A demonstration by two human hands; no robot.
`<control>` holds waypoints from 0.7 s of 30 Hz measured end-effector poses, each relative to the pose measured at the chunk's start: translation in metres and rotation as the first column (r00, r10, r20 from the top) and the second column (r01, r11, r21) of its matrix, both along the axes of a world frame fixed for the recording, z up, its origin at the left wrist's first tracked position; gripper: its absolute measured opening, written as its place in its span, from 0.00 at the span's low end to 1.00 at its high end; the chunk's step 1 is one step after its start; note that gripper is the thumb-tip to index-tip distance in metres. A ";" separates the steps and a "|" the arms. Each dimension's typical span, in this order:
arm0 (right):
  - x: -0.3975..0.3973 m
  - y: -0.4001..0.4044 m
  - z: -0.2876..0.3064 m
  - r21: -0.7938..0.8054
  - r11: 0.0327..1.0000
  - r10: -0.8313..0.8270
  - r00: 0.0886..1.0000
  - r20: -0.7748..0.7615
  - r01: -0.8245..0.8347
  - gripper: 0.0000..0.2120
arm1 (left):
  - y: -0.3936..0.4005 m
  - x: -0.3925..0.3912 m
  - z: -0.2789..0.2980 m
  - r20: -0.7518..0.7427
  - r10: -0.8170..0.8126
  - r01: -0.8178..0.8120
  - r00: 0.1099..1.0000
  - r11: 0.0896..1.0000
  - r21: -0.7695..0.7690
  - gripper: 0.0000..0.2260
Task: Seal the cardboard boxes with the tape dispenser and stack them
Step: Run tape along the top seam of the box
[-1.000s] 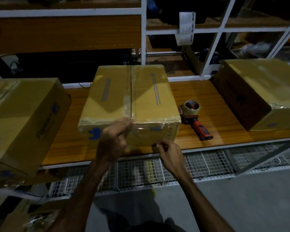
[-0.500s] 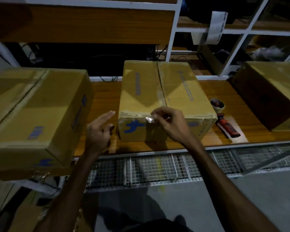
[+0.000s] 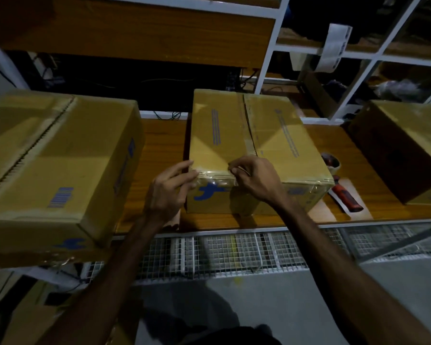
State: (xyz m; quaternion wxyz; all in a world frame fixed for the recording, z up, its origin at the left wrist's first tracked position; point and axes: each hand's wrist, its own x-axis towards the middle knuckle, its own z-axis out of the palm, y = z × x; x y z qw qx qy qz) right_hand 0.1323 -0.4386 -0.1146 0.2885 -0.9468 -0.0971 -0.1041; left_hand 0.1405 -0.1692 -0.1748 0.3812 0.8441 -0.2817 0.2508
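I see my left hand (image 3: 168,192), fingers loosely spread, and right hand (image 3: 255,179), fingertips pinched, pressing tape (image 3: 215,176) at the middle box's (image 3: 271,135) six-o'clock edge.

The middle cardboard box (image 3: 254,150) sits on the wooden table (image 3: 159,150), between a left cardboard box (image 3: 55,165) and a right cardboard box (image 3: 403,148). The tape dispenser (image 3: 339,183) lies on the table just right of the middle box. Shelving (image 3: 266,56) stands behind.
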 end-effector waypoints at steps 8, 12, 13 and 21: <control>-0.003 -0.008 -0.008 0.103 0.994 0.029 0.999 -0.016 -0.027 0.19 | 0.008 0.014 -0.001 0.257 -0.185 0.132 0.949 0.969 0.210 0.05; -0.006 -0.010 -0.010 0.048 0.997 0.057 0.998 0.028 -0.058 0.22 | 0.013 0.023 -0.005 0.263 -0.224 0.173 0.938 0.964 0.201 0.05; -0.008 -0.010 -0.011 0.034 0.997 0.062 0.997 0.043 -0.063 0.22 | 0.013 0.024 -0.006 0.257 -0.228 0.181 0.939 0.964 0.195 0.05; -0.011 -0.011 -0.019 -0.049 0.998 0.053 0.996 0.073 -0.050 0.24 | 0.012 0.014 -0.004 0.177 -0.172 0.155 0.969 0.982 0.103 0.06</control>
